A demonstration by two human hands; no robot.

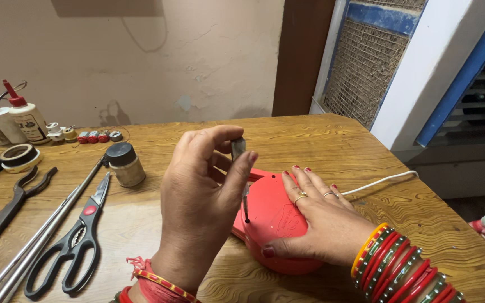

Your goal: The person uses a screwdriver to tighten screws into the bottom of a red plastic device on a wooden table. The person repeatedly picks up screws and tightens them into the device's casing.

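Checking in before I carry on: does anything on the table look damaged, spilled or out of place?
Nothing stands out. The left hand holds a small screwdriver upright on the red casing, steadied by the right hand. The scissors lie flat beside them.

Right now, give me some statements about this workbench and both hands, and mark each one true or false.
1. The left hand holds a small screwdriver upright over the red round casing. True.
2. The right hand is lifted clear of the casing. False: it lies flat on it.
3. Black-handled scissors lie left of the casing. True.
4. The white cord runs off to the left. False: it runs right.
5. The glue bottle lies tipped over. False: it stands upright.
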